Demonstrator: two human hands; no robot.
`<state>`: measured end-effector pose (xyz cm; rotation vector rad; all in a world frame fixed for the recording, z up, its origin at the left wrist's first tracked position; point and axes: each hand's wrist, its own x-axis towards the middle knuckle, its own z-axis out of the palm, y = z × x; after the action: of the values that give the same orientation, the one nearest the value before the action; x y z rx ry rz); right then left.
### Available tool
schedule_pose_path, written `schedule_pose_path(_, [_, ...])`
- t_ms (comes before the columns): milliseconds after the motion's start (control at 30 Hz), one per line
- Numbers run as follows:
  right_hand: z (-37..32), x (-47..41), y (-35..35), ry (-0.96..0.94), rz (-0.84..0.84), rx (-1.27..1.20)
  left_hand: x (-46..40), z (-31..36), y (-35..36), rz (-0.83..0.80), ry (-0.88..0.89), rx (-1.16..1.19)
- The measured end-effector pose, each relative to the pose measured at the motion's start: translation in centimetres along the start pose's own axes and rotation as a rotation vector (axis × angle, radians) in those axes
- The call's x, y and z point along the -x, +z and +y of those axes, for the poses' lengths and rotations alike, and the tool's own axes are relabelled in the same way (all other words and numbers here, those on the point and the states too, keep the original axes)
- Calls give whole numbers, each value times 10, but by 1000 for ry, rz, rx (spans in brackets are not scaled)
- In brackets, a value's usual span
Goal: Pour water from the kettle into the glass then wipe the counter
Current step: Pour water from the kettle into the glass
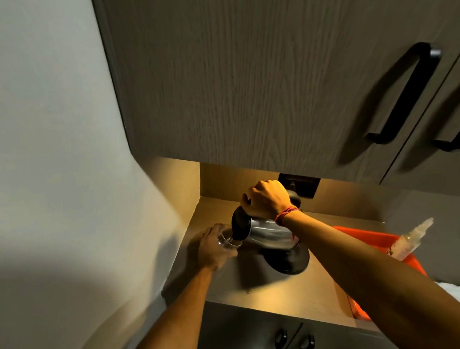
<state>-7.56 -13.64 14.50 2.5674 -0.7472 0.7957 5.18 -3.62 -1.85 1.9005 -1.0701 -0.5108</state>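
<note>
A steel kettle (269, 233) with a black lid and black handle is tipped to the left, its spout over a clear glass (227, 239). My right hand (265, 199) grips the kettle's handle from above; a red thread circles that wrist. My left hand (211, 248) is wrapped around the glass, holding it at the kettle's spout just above the wooden counter (282, 294). The kettle's round black base (288, 260) rests on the counter under the tipped kettle.
An orange tray (377, 242) lies on the counter's right side with a clear plastic bottle (412, 238) on it. Upper cabinets with black handles (404, 94) hang overhead. A wall closes the left side. Lower cabinet doors with knobs (292, 340) sit below the counter's edge.
</note>
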Motion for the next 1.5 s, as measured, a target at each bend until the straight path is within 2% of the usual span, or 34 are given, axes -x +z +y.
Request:
schedule_pose_path(67, [-5, -3, 20, 0, -239, -21, 3, 0, -3, -6, 7, 9])
schedule_pose_path(133, [-5, -5, 52, -17, -229, 72, 4, 0, -6, -3, 12, 7])
schedule_pose_path(200, [-9, -7, 53, -20, -307, 121, 6, -2, -9, -2, 14, -2])
schedule_pose_path(300, [-13, -9, 53, -110, -279, 127, 8, -3, -12, -5, 16, -32])
schedule_pose_path(433, [-22, -11, 51, -152, -354, 126, 11, -4, -14, -7, 0, -25])
schedule_pose_path(833, [-28, -12, 42, -123, -386, 159, 12, -4, -18, -6, -28, -25])
schedule_pose_path(967, [-20, -10, 41, -23, -383, 94, 11, -3, -16, 1, -27, 6])
schedule_pose_path(1033, [-16, -12, 38, 88, -425, 30, 10, -2, -15, -3, -28, 27])
schedule_pose_path(1100, [-2, -2, 37, 239, -514, -53, 8, 1, -14, -5, -34, 54])
schedule_pose_path(1200, [39, 28, 45, 643, -562, -321, 5, 10, -10, -24, -44, 85])
schedule_pose_path(1233, [45, 28, 44, 670, -514, -347, 4, 12, -10, -26, -57, 107])
schedule_pose_path(1300, [46, 17, 40, 538, -338, -241, 1, 19, -6, -20, -106, 158])
schedule_pose_path(1333, [48, 13, 40, 533, -278, -224, -1, 22, -4, -16, -134, 183])
schedule_pose_path(1400, [57, 12, 36, 575, -239, -252, -6, 27, 1, -12, -162, 240])
schedule_pose_path(1500, [84, 36, 42, 767, -117, -334, -12, 36, 8, -4, -143, 281])
